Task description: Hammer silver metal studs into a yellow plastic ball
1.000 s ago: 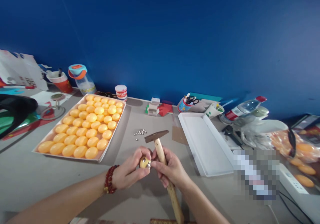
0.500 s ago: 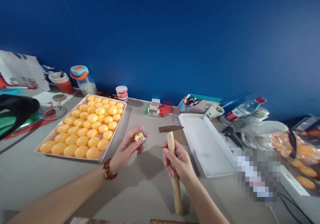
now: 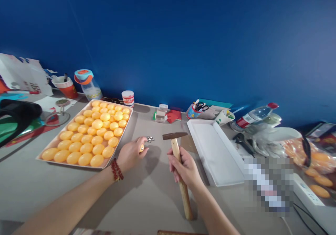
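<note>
My left hand (image 3: 132, 152) is closed around a small pale-yellow rounded piece (image 3: 142, 148), mostly covered by the fingers. Just past my fingertips shows a cluster of shiny silver bits (image 3: 150, 139); whether it joins the yellow piece I cannot tell. My right hand (image 3: 185, 165) grips a hammer (image 3: 186, 200) by its wooden handle, the dark metal head up and its thin end to the right. To the left of my left hand lies a shallow box (image 3: 106, 166) filled with rows of orange balls (image 3: 97, 124). A long white tray (image 3: 223, 154) is right of the hammer.
Along the blue wall stand paper cups (image 3: 68, 88), a lidded jug (image 3: 90, 88), a red-and-white tub (image 3: 128, 98), small boxes (image 3: 161, 114) and a pen holder (image 3: 193, 112). On the right are a plastic bottle (image 3: 254, 116), a bag of orange balls (image 3: 312, 152) and a power strip (image 3: 308, 189).
My left hand has turned over and shifted slightly left, covering more of the yellow piece. The hammer has moved slightly left in my right hand.
</note>
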Motion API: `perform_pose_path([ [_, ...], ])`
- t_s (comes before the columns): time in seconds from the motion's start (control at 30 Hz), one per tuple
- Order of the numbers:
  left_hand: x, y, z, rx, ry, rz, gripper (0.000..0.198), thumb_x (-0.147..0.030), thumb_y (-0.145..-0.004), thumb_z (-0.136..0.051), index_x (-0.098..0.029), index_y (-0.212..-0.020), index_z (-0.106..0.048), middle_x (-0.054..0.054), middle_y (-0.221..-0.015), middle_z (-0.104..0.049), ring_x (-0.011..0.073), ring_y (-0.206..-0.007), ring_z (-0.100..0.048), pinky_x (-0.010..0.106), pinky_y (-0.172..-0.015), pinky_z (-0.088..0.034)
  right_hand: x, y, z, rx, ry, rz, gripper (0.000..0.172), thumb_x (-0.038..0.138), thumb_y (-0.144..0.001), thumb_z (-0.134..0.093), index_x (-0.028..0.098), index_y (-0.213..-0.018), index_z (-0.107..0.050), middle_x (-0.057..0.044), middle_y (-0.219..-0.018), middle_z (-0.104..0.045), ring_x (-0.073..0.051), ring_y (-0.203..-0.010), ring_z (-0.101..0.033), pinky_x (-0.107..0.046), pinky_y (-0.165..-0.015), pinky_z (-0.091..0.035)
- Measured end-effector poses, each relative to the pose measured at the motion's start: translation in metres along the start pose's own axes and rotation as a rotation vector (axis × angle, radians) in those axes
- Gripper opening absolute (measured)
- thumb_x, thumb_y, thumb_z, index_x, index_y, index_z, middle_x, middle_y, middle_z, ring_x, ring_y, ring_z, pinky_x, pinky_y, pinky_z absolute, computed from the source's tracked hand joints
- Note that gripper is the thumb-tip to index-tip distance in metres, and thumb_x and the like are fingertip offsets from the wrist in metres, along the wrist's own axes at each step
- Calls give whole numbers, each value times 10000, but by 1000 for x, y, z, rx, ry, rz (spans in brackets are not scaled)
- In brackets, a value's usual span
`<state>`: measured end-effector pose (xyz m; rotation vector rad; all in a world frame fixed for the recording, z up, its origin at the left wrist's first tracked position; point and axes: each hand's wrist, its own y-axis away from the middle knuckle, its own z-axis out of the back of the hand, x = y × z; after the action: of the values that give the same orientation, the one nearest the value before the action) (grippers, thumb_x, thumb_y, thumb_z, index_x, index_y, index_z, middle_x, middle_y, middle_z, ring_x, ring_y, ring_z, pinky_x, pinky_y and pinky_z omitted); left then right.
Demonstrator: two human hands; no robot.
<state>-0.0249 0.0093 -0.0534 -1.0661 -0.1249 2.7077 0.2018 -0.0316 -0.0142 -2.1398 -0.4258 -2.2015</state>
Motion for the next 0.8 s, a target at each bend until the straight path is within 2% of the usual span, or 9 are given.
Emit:
perform_pose_path([
  [0.07, 1, 1, -2, 27, -61, -17, 165, -241, -832, -544, -202, -980, -605, 59, -957, -649, 184, -717, -601, 270, -621, -388, -1, 0, -1, -2, 2, -4, 206, 388, -879, -571, 201, -944, -511, 97, -535, -558, -30, -274, -400, -129, -292, -360],
  [0.17, 2, 0, -1, 63, -114, -40, 104, -214, -849, -510, -187, -866, -610, 63, -886, -627, 163, -641, -559, 272, -589, -353, -1, -1, -3, 12, 2, -3, 228, 403, -874, -571, 196, -949, -508, 94, -533, -554, -33, -270, -397, -133, -288, -353],
  [0.37, -11, -3, 6, 115, 30, -104, 161, -186, -856, -493, -183, -740, -604, 48, -803, -623, 167, -690, -567, 266, -629, -382, 2, -1, -7, 22, 45, -14, 226, 388, -848, -589, 199, -939, -506, 86, -553, -569, -43, -274, -398, -148, -286, -343],
  [0.43, -20, 0, 9, 173, 169, -126, 156, -256, -860, -526, -187, -741, -601, 23, -765, -623, 149, -680, -575, 239, -616, -410, 2, -1, -9, 13, 61, -11, 224, 365, -831, -606, 198, -942, -505, 72, -591, -606, -41, -275, -401, -151, -287, -337],
  [0.53, -31, 8, 8, 344, 833, 144, 226, -393, -833, -596, -177, -777, -563, -30, -597, -525, 97, -490, -477, 197, -465, -336, 2, 1, -14, 49, 83, -11, 218, 335, -826, -613, 194, -955, -508, 32, -683, -674, -33, -280, -412, -152, -294, -329],
  [0.6, -36, 14, 5, 415, 1066, 245, 275, -425, -801, -647, -173, -768, -542, -36, -576, -528, 80, -472, -451, 179, -443, -288, 2, 3, -17, 81, 93, -24, 211, 325, -828, -613, 193, -955, -509, 9, -728, -701, -31, -280, -416, -152, -293, -321],
  [0.7, -38, 21, 0, 482, 1177, 251, 281, -416, -808, -660, -163, -790, -539, -1, -621, -603, 76, -504, -463, 172, -451, -273, 1, 5, -22, 95, 91, -41, 182, 323, -834, -600, 199, -921, -500, 11, -705, -703, -36, -276, -415, -153, -285, -306],
  [0.8, -39, 24, -2, 496, 1196, 239, 271, -395, -829, -652, -156, -810, -527, 6, -622, -607, 68, -504, -455, 164, -450, -268, 1, 6, -24, 88, 91, -46, 163, 327, -847, -587, 205, -889, -488, 24, -661, -694, -43, -277, -422, -152, -286, -293],
])
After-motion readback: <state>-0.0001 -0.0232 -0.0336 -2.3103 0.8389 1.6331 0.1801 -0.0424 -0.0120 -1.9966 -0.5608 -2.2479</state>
